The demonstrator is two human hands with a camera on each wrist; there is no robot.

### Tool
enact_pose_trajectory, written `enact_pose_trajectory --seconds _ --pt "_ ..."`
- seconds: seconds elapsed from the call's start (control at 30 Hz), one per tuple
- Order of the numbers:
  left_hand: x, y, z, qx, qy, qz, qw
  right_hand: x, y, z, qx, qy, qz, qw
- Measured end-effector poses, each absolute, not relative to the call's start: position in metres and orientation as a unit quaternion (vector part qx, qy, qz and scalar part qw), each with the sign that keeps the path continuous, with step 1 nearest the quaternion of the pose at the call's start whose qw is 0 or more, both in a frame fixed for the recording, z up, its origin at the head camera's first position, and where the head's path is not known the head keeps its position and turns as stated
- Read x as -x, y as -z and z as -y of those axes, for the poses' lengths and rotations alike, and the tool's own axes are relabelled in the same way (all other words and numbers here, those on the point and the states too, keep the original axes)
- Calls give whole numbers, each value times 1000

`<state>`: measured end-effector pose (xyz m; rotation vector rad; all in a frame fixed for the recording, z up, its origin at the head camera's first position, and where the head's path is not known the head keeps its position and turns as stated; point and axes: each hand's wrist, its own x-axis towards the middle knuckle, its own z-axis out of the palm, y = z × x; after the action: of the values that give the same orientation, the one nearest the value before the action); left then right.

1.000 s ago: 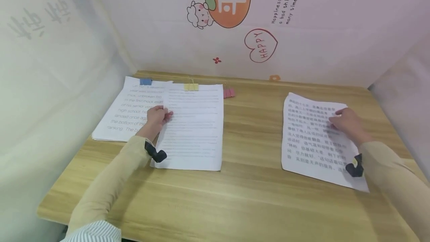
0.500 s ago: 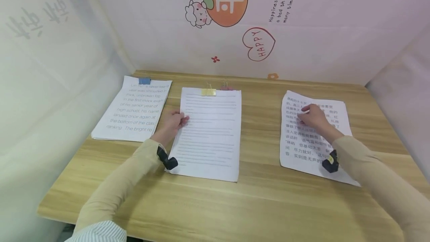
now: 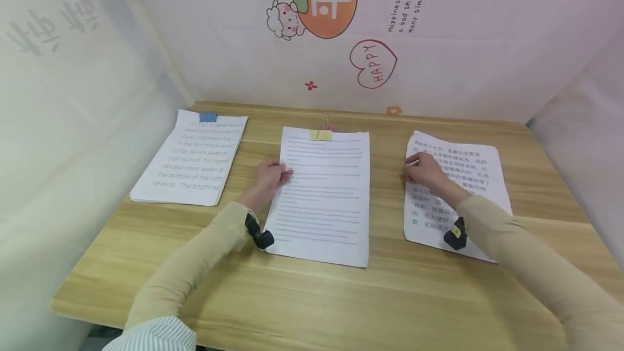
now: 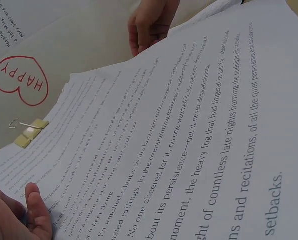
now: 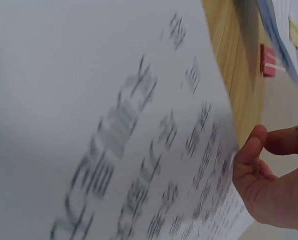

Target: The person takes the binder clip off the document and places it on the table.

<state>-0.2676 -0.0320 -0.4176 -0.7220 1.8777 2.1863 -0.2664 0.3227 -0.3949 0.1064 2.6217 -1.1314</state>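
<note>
My left hand [image 3: 270, 177] pinches the left edge of a stack of printed sheets [image 3: 324, 199] with a yellow binder clip [image 3: 321, 135] at its top. In the right wrist view the stack's edge hangs above the table. My right hand [image 3: 429, 172] is at the left edge of another stack with larger Chinese print [image 3: 480, 177]. Its thumb and fingers are loosely bent, as the right wrist view shows [image 5: 274, 175], with no paper seen between them. A pink binder clip [image 5: 269, 60] lies behind the yellow-clipped stack, mostly hidden in the head view.
A stack of English pages [image 3: 190, 161] with a blue binder clip [image 3: 207, 117] lies at the left of the wooden table [image 3: 312, 302]. White printed curtains [image 3: 234, 69] stand around the back and sides.
My left hand has carried the yellow-clipped stack rightward, off the blue-clipped pages to the table's middle. My right hand has moved left across the Chinese pages to their left edge.
</note>
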Motion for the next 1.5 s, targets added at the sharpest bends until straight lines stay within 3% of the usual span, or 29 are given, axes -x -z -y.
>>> enact_pose_trajectory --seconds 0.37,0.83,1.2,1.5 --pt "267 423 17 222 -748 -621 76 262 395 -277 -33 486 -851 195" --pt "264 423 10 210 -737 -639 58 252 393 -265 -68 573 -795 187" --pt "269 425 16 204 -733 -644 88 252 402 -259 -75 609 -774 158" --pt "292 413 26 173 -686 -697 115 248 407 -257 -62 615 -773 141"
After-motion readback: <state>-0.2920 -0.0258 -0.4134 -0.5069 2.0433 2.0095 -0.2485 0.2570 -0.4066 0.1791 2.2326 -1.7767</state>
